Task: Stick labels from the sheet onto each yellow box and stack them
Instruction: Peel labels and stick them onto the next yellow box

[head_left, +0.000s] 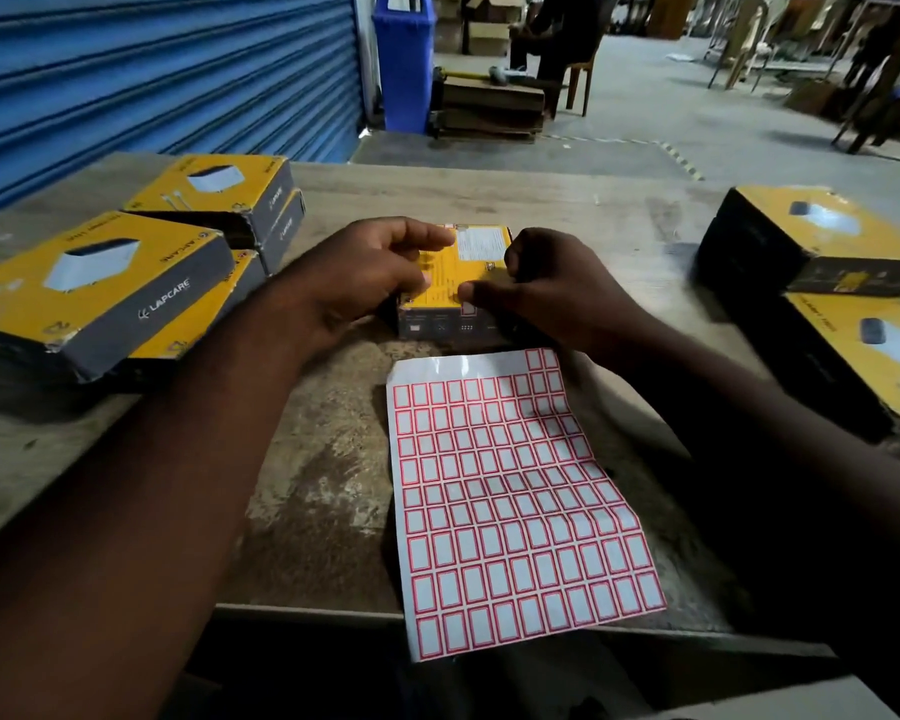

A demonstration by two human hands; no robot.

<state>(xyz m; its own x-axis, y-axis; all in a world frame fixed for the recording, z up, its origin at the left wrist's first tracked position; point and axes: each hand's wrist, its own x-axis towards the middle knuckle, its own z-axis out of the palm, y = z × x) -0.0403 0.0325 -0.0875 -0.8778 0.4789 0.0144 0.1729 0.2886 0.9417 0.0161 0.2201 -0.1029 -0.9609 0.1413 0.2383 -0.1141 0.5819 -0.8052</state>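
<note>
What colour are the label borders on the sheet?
Red, around white centres, on the label sheet; head view shows it best.

Walled in on the left by two stacks of yellow boxes (pixel 100 288) and on the right by more boxes (pixel 822 241) along the right edge of the table (pixel 489 192). Open across the bare table beyond the centre box (pixel 481 252), between the two piles. Free strips of tabletop on either side of the label sheet (pixel 515 501), overhanging the front edge at its near end.
</note>
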